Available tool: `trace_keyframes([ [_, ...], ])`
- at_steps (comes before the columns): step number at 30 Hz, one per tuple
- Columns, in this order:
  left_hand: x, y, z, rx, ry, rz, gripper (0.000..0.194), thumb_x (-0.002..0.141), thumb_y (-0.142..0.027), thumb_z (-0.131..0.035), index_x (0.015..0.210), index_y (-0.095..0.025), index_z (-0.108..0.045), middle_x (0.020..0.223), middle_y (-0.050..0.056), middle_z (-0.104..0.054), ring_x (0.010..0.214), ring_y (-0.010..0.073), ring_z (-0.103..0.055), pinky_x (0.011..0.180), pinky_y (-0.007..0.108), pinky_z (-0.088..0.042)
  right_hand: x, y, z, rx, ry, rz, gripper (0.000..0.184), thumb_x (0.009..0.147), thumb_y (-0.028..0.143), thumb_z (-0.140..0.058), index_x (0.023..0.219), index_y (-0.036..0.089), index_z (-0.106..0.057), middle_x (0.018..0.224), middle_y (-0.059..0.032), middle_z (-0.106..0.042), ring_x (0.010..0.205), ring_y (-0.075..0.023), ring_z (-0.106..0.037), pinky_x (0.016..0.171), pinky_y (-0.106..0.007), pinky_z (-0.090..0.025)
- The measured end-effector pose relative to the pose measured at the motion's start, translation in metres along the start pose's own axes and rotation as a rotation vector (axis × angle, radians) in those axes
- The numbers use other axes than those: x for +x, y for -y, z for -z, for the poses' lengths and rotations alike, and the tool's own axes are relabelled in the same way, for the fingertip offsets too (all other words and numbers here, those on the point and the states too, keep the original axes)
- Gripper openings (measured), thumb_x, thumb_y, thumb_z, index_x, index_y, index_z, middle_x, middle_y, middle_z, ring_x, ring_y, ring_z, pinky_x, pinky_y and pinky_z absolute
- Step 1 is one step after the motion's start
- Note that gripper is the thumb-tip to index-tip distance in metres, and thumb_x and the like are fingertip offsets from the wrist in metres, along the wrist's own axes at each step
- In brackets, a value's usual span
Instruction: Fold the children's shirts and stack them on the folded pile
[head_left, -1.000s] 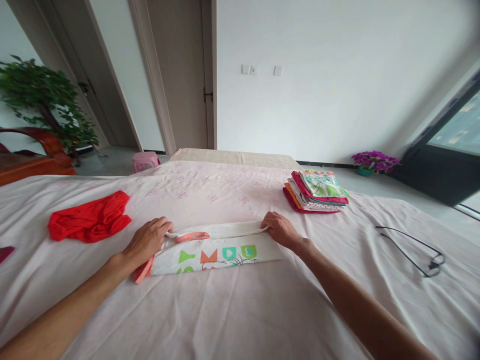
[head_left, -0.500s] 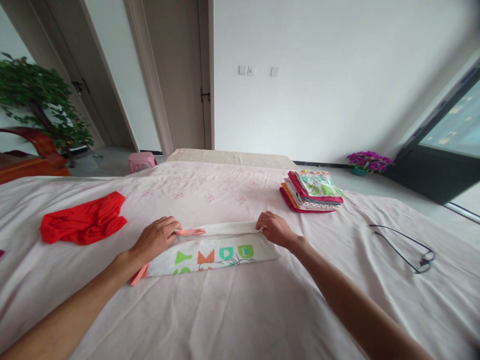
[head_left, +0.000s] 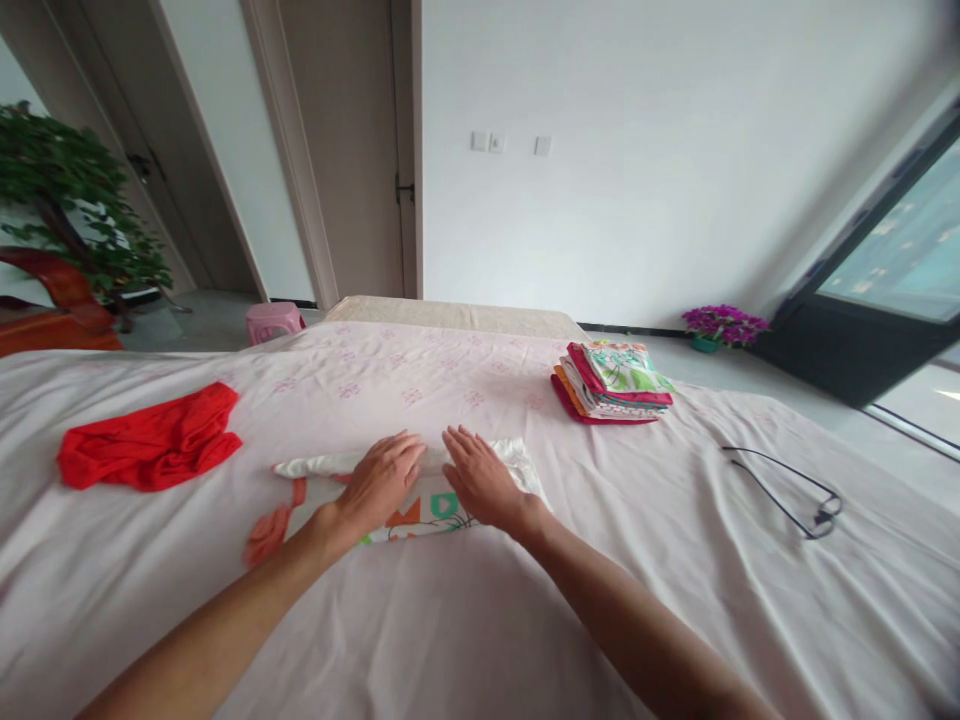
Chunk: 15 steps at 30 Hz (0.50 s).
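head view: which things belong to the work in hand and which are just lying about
In the work:
- white cloth, under left hand and right hand
- folded pile, probably
- red cloth, probably

Just about:
- glasses
- stool
- flowers
- plant

Glasses (head_left: pixel 823 517) lie on the pale sheet (head_left: pixel 675 520) off to the right, temples open. Across from me, purple flowers (head_left: pixel 727 324) stand in a green pot (head_left: pixel 706 344) on the floor, near the white wall (head_left: pixel 615 180) with its three plates (head_left: pixel 543 147). Over left there's a pink stool (head_left: pixel 274 322), a brown door (head_left: pixel 341 130) with a black handle (head_left: pixel 405 189), and a leafy plant (head_left: pixel 67 170) behind a glossy wooden chair (head_left: pixel 60 290).
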<state>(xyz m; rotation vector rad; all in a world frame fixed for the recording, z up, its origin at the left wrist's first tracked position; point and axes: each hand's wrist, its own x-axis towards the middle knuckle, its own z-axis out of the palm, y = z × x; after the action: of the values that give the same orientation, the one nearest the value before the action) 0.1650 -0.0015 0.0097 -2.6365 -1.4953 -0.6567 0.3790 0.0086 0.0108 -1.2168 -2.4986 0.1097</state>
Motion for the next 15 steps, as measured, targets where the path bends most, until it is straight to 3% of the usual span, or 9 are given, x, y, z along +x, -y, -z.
trace_keyframes([
  [2, -0.007, -0.001, -0.019, 0.070, -0.006, -0.051, 0.039, 0.094, -0.028, -0.046, 0.129, -0.018, -0.057, 0.136, 0.012, -0.059, 0.128, 0.0247, -0.051, 0.109, 0.042, -0.038, -0.005, 0.006, -0.021, -0.041, 0.026, 0.024, 0.058, 0.099, 0.038, -0.040, 0.147, 0.006, -0.036, 0.153, -0.0189, -0.035, 0.144, -0.0296, -0.029, 0.117, -0.048, -0.024],
  [5, -0.024, 0.005, -0.031, 0.137, 0.007, -0.055, 0.048, 0.095, -0.041, -0.045, 0.140, -0.023, -0.049, 0.147, 0.011, -0.049, 0.136, 0.0273, -0.043, 0.111, 0.046, -0.034, -0.015, -0.011, -0.033, -0.093, 0.031, 0.024, 0.061, 0.100, 0.045, -0.038, 0.149, 0.009, -0.036, 0.155, -0.0175, -0.031, 0.145, -0.0300, -0.026, 0.118, -0.050, -0.021],
  [11, -0.044, 0.013, -0.019, 0.171, 0.035, -0.031, 0.052, 0.095, -0.045, -0.044, 0.145, -0.029, -0.042, 0.152, 0.011, -0.041, 0.141, 0.0295, -0.034, 0.113, 0.052, -0.030, -0.029, -0.073, -0.006, -0.195, 0.100, -0.138, 0.058, 0.101, 0.043, -0.034, 0.151, 0.013, -0.034, 0.156, -0.0153, -0.028, 0.145, -0.0290, -0.025, 0.118, -0.051, -0.018],
  [15, -0.053, 0.007, -0.007, 0.140, -0.031, -0.067, 0.049, 0.094, -0.040, -0.049, 0.141, -0.026, -0.046, 0.152, 0.010, -0.041, 0.142, 0.0288, -0.032, 0.114, 0.050, -0.031, -0.033, -0.085, 0.010, -0.238, 0.096, -0.230, 0.055, 0.100, 0.043, -0.037, 0.149, 0.017, -0.037, 0.155, -0.0144, -0.033, 0.145, -0.0289, -0.026, 0.117, -0.051, -0.018],
])
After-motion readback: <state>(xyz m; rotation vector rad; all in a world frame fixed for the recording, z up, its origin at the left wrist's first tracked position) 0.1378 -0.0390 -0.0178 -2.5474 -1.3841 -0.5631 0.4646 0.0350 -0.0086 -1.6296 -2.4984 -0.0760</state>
